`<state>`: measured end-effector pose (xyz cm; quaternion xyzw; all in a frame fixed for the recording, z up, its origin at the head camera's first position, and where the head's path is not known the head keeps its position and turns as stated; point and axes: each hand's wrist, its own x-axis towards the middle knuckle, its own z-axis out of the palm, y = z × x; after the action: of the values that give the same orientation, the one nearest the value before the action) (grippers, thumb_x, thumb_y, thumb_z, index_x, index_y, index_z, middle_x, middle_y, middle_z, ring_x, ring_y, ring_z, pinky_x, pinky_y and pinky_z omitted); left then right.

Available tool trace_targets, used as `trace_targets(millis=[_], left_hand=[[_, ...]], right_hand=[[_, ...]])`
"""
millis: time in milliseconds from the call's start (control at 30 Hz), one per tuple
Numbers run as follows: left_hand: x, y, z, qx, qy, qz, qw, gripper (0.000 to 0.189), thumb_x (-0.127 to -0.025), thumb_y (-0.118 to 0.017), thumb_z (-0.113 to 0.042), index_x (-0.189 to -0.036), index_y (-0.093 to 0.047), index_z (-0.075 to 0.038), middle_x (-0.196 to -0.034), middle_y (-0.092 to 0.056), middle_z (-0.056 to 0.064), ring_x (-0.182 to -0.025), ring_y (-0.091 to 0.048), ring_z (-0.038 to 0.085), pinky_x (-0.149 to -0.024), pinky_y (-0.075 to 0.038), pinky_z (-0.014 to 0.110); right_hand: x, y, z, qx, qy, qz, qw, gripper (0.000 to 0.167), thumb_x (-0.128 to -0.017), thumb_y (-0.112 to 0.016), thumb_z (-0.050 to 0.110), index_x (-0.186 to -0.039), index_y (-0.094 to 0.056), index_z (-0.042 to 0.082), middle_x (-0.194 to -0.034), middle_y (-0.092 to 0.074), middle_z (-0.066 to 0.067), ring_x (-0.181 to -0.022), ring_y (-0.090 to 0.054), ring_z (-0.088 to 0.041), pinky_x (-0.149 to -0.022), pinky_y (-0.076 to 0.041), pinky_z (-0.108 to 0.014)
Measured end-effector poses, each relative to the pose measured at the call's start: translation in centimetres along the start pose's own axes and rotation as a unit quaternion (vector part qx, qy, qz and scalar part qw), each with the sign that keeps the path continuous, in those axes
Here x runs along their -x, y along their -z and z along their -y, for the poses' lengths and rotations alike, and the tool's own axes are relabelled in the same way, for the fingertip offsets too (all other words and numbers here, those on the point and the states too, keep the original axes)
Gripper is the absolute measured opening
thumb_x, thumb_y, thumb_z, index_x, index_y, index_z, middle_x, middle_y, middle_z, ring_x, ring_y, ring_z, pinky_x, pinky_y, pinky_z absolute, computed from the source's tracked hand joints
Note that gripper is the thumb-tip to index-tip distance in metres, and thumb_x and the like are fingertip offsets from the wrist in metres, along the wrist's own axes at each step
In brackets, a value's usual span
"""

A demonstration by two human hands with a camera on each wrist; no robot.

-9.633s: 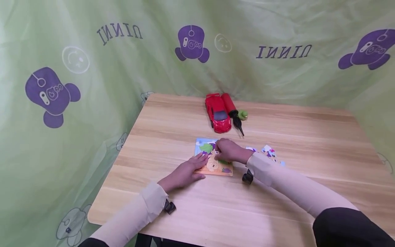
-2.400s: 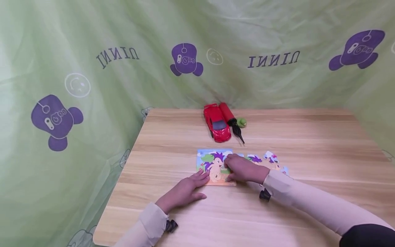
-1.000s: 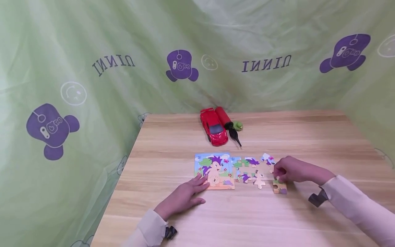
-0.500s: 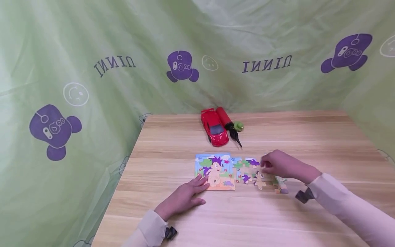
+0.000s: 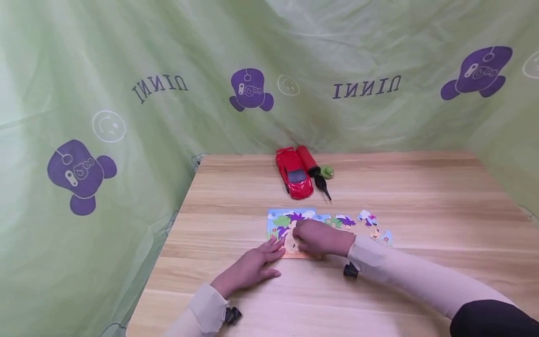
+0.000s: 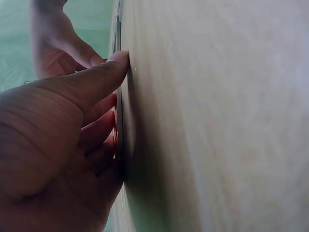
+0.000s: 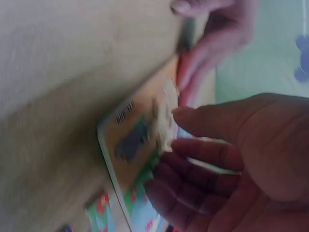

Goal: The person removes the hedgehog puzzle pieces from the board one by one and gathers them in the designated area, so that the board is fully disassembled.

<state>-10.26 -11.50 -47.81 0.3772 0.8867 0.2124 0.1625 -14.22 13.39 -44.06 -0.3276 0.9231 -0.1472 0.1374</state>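
Observation:
A hedgehog jigsaw board [image 5: 273,216] lies flat on the wooden table, with purple spines, a green leaf and a cream body on it. My left hand [image 5: 252,267] rests its extended fingers on the board's lower left part, thumb apart on the table side. Over the board's right half, my right hand [image 5: 322,238] has thumb and index finger brought together at a small cream puzzle piece [image 7: 167,144], blurred in the right wrist view. It hides that part of the board from the head camera. Loose puzzle pieces, among them a white and purple one [image 5: 368,217], lie to the right.
Behind the board stand a red toy car [image 5: 294,175], a red hand pump [image 5: 308,160] with black nozzle, and a small green toy [image 5: 327,172]. A green printed curtain [image 5: 202,112] hangs around the table [image 5: 421,196]. The right sleeve covers some loose pieces.
My right hand has gone from the loose pieces at the right back leftward onto the board. Earlier it lifted from the board to those pieces. The left hand has stayed on the board.

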Motion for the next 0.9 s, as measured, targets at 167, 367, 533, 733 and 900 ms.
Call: trace_targets(millis=[167, 367, 533, 733, 900], left_hand=[[0.1, 0.0, -0.1, -0.004, -0.002, 0.005, 1.0000, 0.061, -0.097, -0.064, -0.038, -0.150, -0.045, -0.014, -0.166, -0.027, -0.002, -0.156, -0.020, 0.024, -0.124, -0.030, 0.042], [0.2, 0.1, -0.1, -0.009, -0.008, 0.003, 0.9999, 0.061, -0.097, -0.064, -0.038, -0.150, -0.046, -0.014, -0.166, -0.027, -0.003, -0.156, -0.021, 0.024, -0.125, -0.029, 0.042], [0.3, 0.2, 0.0, -0.009, -0.004, 0.009, 0.9999, 0.060, -0.097, -0.063, -0.038, -0.150, -0.046, -0.014, -0.167, -0.026, -0.004, -0.157, -0.020, 0.023, -0.125, -0.029, 0.041], [0.4, 0.3, -0.2, -0.007, -0.014, 0.002, 0.9999, 0.060, -0.097, -0.064, -0.037, -0.149, -0.047, -0.012, -0.166, -0.027, 0.000, -0.156, -0.021, 0.026, -0.124, -0.030, 0.043], [0.4, 0.1, -0.1, -0.009, -0.029, -0.008, 0.9995, 0.059, -0.097, -0.065, -0.035, -0.148, -0.048, -0.010, -0.164, -0.032, 0.006, -0.155, -0.024, 0.032, -0.122, -0.032, 0.047]], right_hand=[[-0.4, -0.9, 0.6, 0.025, -0.021, -0.008, 0.9994, 0.013, -0.084, -0.077, 0.020, -0.083, -0.066, 0.013, -0.071, -0.052, 0.005, -0.065, -0.045, -0.013, -0.059, -0.039, -0.026], [-0.5, -0.8, 1.0, 0.000, -0.045, 0.001, 0.9990, 0.024, -0.078, -0.085, 0.024, -0.086, -0.066, 0.012, -0.073, -0.054, 0.003, -0.067, -0.048, -0.014, -0.061, -0.042, -0.028], [-0.7, -0.4, 1.2, -0.054, -0.081, 0.023, 0.9950, 0.027, -0.079, -0.085, 0.023, -0.091, -0.065, 0.009, -0.076, -0.056, 0.002, -0.072, -0.051, -0.014, -0.066, -0.046, -0.029], [-1.1, 0.1, 1.1, -0.096, -0.111, 0.039, 0.9884, 0.028, -0.078, -0.087, 0.022, -0.089, -0.063, 0.012, -0.076, -0.057, 0.001, -0.072, -0.053, -0.015, -0.062, -0.044, -0.029], [-1.1, 0.7, 0.2, -0.151, -0.118, 0.035, 0.9808, 0.019, -0.081, -0.081, 0.009, -0.088, -0.063, 0.013, -0.074, -0.056, -0.001, -0.067, -0.053, -0.015, -0.057, -0.043, -0.027]])
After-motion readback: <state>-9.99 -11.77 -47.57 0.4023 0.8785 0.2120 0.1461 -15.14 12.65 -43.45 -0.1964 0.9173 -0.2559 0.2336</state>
